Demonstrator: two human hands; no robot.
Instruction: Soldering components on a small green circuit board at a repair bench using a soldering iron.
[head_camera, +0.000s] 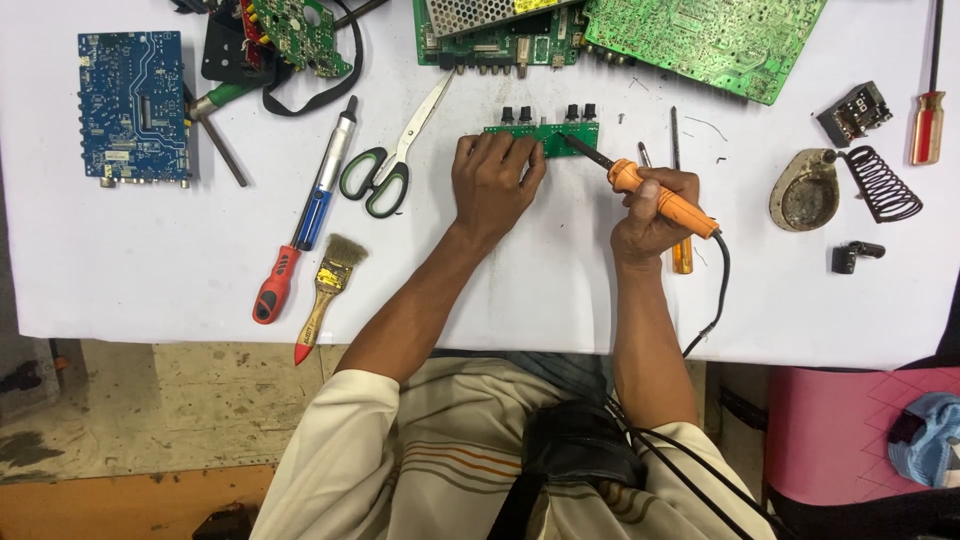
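I see my left hand (492, 180) pressed flat on a small green circuit board (545, 136) just above the middle of the frame, its fingers spread over the board's left part rather than curled round anything, so that grip is apart. My right hand (652, 215) has its grip clamped on an orange-handled soldering iron (640, 183), and the dark tip slants up-left onto the board's right part, below its row of black knobs. The iron's black cord runs down off the white tabletop (120, 260) edge toward my lap.

Left of the board lie green-handled scissors (385, 165), a blue-and-silver desoldering pump (325, 180), a red-handled screwdriver (272, 290) and a small paintbrush (328, 290). In the upper left sits a blue circuit board (133, 105); larger green boards (700, 40) crowd the top edge. At right stands a coiled iron stand (850, 185) with its round base.
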